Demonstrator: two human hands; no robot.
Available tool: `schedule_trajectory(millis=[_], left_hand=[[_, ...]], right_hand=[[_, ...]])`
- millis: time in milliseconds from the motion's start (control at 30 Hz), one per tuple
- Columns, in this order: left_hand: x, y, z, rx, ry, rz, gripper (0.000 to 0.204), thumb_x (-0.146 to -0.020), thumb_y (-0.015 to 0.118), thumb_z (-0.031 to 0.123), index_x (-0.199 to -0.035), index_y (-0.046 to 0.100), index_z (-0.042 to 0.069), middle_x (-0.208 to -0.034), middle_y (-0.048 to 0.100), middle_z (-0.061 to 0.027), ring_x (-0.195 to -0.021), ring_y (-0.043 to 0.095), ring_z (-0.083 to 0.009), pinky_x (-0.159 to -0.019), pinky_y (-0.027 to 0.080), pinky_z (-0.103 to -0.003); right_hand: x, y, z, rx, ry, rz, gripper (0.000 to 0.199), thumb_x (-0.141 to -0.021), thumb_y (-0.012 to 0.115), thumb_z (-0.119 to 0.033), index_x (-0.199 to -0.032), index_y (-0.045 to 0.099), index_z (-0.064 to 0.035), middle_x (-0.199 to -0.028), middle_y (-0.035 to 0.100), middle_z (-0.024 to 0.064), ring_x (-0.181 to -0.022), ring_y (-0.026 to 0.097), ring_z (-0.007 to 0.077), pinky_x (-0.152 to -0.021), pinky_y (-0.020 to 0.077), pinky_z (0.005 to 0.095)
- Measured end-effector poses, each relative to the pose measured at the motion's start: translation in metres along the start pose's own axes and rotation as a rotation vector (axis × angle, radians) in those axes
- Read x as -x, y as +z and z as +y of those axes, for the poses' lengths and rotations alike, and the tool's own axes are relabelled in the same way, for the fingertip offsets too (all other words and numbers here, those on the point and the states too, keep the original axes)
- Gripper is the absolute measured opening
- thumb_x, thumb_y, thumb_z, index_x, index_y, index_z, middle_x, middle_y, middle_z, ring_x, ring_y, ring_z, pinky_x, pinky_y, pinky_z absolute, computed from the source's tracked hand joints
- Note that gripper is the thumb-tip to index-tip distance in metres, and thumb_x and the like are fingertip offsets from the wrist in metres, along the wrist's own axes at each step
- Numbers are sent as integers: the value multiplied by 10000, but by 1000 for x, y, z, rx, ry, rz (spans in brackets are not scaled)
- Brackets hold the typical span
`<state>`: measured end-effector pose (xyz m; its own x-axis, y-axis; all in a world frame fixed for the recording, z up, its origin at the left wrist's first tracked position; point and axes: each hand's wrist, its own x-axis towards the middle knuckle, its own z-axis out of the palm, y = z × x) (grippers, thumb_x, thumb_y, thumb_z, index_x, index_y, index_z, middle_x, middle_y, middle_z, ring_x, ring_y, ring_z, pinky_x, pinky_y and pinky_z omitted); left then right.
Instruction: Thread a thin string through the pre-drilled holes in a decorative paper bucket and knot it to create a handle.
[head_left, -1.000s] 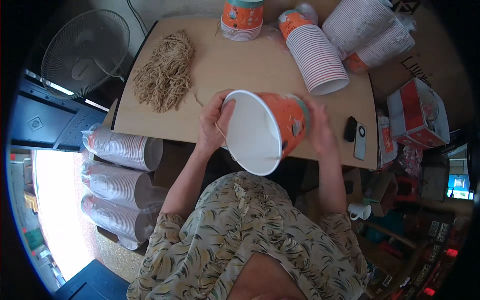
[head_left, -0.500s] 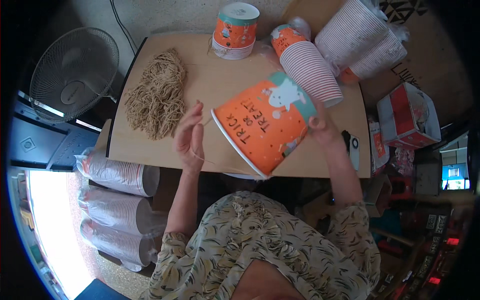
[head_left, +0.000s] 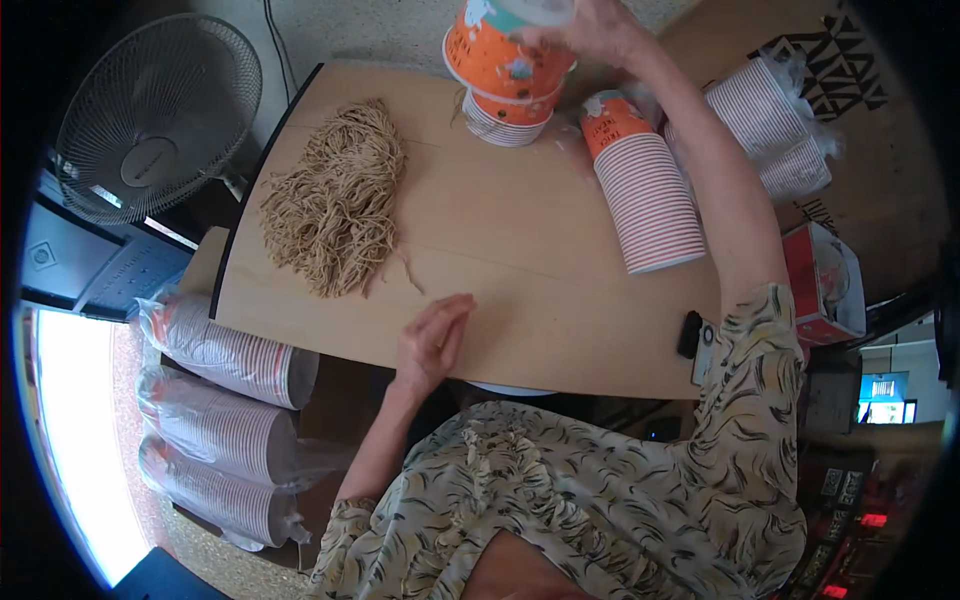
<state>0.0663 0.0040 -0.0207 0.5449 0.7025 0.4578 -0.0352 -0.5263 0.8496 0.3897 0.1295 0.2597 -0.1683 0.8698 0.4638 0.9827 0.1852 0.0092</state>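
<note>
An orange paper bucket with a green band hangs upside down at the far edge of the table. My right hand is closed on its upper end. Right below it, a stack of upturned paper buckets stands on the table, and the held bucket covers its top. My left hand hovers over the near edge of the table, fingers pressed together and nothing visible in them. The nearest thing to it is a heap of tan twine, with one loose strand trailing toward the hand.
More nested buckets lie on their side at the table's right, beside wrapped stacks. A phone and a small black object rest near the right edge. Bagged bucket stacks lie at lower left, below a fan.
My right hand has carried the orange bucket from in front of me to the far stack and turned it upside down. My left hand has come away from it, lower and to the right.
</note>
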Motion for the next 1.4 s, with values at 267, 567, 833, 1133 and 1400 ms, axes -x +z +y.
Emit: schedule_trajectory(millis=[267,567,833,1133,1400], left_hand=[[31,8,-20,50,-121,-102,211,-876,642,-49,-1066,696,24,-972,719,-143,-816,722,-280,-709,576,-329],[26,15,-20,-7,-144,-144,168,-889,648,0,-1041,706,42,-902,722,-102,-680,699,-236,-610,554,-314],[34,20,-20,-47,-166,-153,136,-910,654,22,-1033,712,32,-885,726,-99,-670,701,-199,-598,551,-299],[41,78,111,385,42,-674,183,-922,686,91,-1086,709,15,-974,726,-136,-865,708,-239,-749,568,-342],[93,154,204,696,451,-975,171,-950,661,158,-1032,677,9,-1013,675,-136,-924,644,-345,-774,527,-423]], right_hand=[[-14,37,72,-176,271,-24,945,-662,862,-471,-1388,502,14,-1406,500,221,-1308,486,379,-1108,401,446],[37,118,114,79,558,55,1099,-661,777,-716,-1440,461,-8,-1516,344,272,-1417,368,397,-1144,348,496],[151,128,-22,-69,154,456,658,-810,762,-308,-1356,517,-33,-1439,431,256,-1300,447,424,-1037,388,517],[380,184,-127,-251,869,340,121,-894,654,-189,-946,622,-85,-741,683,71,-668,679,279,-630,521,428],[394,187,-122,-125,887,295,112,-899,614,-191,-883,580,-85,-812,677,125,-714,660,366,-639,510,489]])
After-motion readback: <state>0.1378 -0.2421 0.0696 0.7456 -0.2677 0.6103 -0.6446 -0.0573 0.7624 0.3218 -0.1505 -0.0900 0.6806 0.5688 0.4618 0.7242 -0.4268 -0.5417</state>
